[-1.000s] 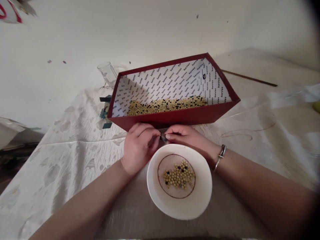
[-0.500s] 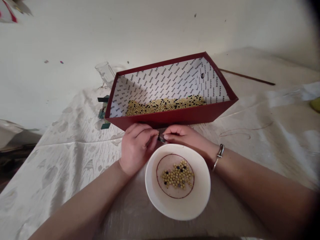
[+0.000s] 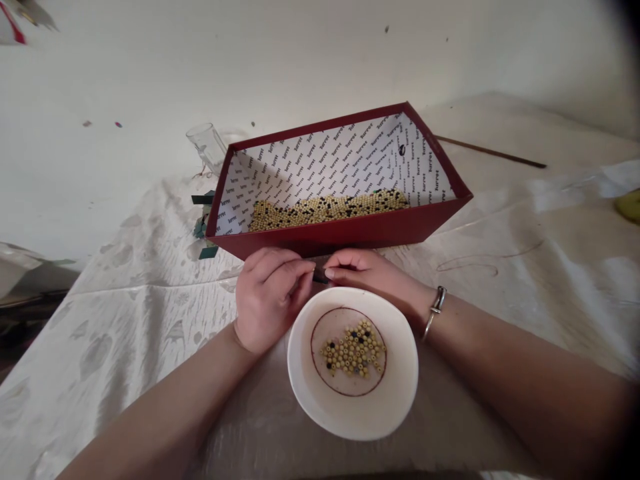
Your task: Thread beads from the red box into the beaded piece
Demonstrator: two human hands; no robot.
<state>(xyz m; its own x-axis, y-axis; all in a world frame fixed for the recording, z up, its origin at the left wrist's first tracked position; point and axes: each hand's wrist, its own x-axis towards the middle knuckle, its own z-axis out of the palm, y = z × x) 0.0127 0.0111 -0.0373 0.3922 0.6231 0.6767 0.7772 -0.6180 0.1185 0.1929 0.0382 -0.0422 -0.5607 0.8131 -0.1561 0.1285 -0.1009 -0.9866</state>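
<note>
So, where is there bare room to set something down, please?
Bare tablecloth lies between its left edge and the left hand, and on the right between the stick and the thread. Between the red bead box and white bead bowl, the right hand crowds the left.

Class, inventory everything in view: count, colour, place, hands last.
Box: one, dark red, centre
Beads in box: uncountable, yellow and black, inside
Bowl: one, white, foreground
Beads in bowl: dozens, mostly yellow, at its bottom
Tablecloth: one, pale, under the box
Glass: one, clear, beyond the box's left end
Pieces: unclear count, dark green, left of box
Stick: one, brown, right of box
Thread: one, reddish, right side
Object: one, yellow-green, right edge
Wall: one, pale, background
Item: one, red-and-white, upper left
Clutter: uncounted, grey and dark, left edge
Bracelet: one, silver, right wrist
Left hand: one, bare, box's near side
Right hand: one, bare, beside the left
</note>
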